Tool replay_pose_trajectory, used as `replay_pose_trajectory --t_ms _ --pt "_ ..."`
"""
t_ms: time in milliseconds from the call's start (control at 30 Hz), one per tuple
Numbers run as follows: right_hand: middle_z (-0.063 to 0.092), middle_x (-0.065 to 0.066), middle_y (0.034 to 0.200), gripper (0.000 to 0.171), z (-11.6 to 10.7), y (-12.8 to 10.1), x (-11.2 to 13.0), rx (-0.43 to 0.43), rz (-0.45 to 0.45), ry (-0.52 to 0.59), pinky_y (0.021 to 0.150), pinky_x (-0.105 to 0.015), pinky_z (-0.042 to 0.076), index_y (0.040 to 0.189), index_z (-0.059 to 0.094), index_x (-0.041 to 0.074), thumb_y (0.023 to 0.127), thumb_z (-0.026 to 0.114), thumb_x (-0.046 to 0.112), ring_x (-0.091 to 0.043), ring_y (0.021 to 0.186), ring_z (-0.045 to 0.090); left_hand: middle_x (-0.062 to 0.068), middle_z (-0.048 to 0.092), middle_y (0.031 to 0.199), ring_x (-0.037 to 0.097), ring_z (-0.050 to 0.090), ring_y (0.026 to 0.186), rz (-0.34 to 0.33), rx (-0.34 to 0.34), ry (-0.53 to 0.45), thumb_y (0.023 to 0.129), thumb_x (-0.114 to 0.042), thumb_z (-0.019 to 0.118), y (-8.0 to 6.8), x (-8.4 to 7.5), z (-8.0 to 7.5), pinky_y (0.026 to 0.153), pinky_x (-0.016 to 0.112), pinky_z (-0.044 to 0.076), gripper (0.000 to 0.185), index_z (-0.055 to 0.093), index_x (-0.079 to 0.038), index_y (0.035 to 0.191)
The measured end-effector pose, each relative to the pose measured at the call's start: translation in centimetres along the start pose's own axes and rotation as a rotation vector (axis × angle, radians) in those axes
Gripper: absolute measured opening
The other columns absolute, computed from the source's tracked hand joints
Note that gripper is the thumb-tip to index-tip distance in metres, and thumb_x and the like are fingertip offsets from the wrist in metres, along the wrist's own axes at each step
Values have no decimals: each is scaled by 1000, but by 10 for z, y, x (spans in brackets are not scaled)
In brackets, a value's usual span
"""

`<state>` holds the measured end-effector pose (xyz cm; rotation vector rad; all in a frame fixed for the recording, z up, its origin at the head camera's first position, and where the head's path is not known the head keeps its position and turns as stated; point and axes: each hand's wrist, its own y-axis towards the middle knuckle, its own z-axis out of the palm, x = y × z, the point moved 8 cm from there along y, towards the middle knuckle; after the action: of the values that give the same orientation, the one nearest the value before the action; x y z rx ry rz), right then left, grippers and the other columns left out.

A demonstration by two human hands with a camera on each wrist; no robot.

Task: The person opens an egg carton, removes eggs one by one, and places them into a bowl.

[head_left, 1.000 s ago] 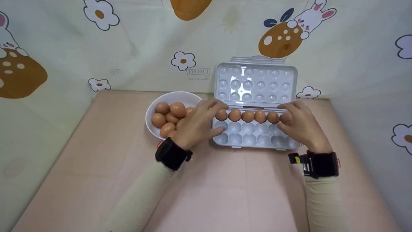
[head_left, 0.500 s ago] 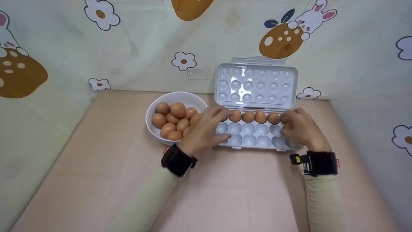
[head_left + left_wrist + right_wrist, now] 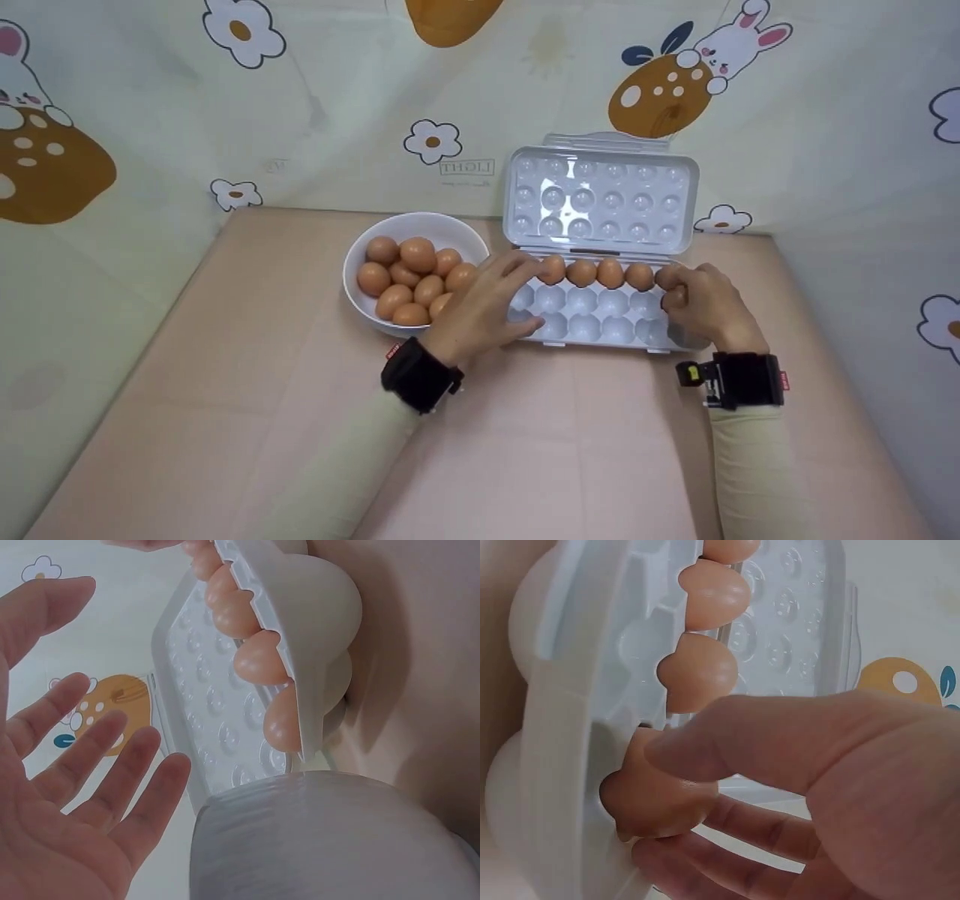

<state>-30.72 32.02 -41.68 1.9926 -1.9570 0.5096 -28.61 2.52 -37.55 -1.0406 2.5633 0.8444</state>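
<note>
Right hand (image 3: 701, 304) drawn back, fingers now pinching egg (image 3: 656, 791); left hand (image 3: 480, 311) fingers spread over tray (image 3: 592, 326).

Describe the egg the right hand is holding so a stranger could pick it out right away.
Find the clear egg tray with its lid propped open, right of the white bowl. A row of brown eggs lines its back edge. The egg sits just in front of that row's right end, the only one pinched in the right hand.

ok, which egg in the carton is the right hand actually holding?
The right hand pinches the egg at the tray's right end, second row, just in front of the filled back row; no fingers touch those.
</note>
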Motion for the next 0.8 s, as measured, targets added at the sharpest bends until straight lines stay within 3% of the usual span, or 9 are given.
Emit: replay_pose_trajectory --t_ms 200,433,800 --pt "47 -19 105 37 2 -2 -3 0 11 8 79 -46 44 115 69 8 87 50 -6 -36 90 51 0 58 138 19 55 125 -2 4 -8 89 -27 87 1 0 1 102 31 51 55 63 -20 138" --pt "44 -16 98 38 0 -2 -2 -44 -35 -11 74 -43 38 100 66 10 77 45 -11 -33 87 46 2 59 139 23 55 128 8 0 -30 88 -22 88 1 0 1 107 36 47 54 64 -17 137" --pt "54 -14 92 32 -4 0 1 -55 -51 -9 76 -43 39 101 70 9 83 52 -11 -32 89 49 1 59 138 21 56 125 -1 0 -27 88 -23 88 0 3 0 106 34 49 57 63 -18 140"
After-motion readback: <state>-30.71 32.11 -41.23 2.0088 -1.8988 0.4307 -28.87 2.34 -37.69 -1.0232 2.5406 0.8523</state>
